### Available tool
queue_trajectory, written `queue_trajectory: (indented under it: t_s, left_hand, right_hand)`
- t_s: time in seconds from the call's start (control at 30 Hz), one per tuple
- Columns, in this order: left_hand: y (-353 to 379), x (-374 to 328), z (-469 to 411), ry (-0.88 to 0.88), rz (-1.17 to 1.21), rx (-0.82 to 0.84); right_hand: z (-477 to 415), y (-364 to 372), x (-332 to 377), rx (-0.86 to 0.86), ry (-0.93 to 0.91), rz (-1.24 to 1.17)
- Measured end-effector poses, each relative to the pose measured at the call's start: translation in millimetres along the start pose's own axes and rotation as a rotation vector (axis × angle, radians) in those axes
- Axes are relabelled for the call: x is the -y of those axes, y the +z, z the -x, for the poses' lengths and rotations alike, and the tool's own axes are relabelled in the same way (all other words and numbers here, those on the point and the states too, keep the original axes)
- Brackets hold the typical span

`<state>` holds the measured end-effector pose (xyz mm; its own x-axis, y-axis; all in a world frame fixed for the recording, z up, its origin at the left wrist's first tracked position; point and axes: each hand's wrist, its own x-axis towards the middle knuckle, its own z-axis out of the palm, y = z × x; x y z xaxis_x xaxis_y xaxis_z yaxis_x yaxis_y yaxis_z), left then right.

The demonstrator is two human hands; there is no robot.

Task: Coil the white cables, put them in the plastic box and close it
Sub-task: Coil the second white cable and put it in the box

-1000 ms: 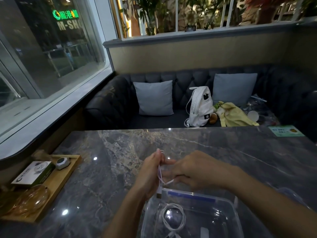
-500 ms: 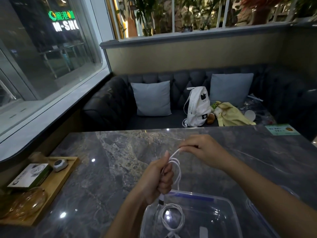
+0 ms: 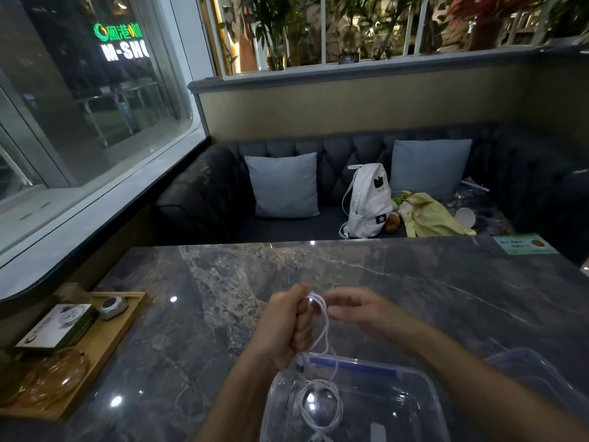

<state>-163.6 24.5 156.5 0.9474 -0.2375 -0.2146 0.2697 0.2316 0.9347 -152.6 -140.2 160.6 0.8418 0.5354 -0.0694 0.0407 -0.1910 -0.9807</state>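
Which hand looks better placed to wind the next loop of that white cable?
The right hand, probably. It hovers open beside the loops, while the left hand is fisted around the white cable above the plastic box.

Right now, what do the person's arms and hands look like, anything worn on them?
Both the left hand and the right hand are bare: no gloves, and no rings, watch or bracelet that the head view shows. Both forearms are uncovered down to the bottom edge of the picture, with no sleeve in view. No markings can be made out in the dim light.
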Motion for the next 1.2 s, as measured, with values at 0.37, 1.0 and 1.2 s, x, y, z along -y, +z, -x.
queue_trajectory:
  t_s: [0.37, 1.0, 1.2]
  left_hand:
    - [-2.3, -3.2, -2.7, -0.103, 0.071, 0.009]
    - [-12.9, -10.7, -7.7, 0.092, -0.624, 0.082]
    - [8.1, 0.7, -4.0, -0.227, 0.123, 0.218]
  right_hand:
    - [-7.4, 16.0, 4.1, -0.12, -0.043, -0.178]
    - [-1.5, 0.7, -6.3, -0.094, 0.101, -0.379]
    - [-0.4, 5.1, 3.8, -0.092, 0.065, -0.316]
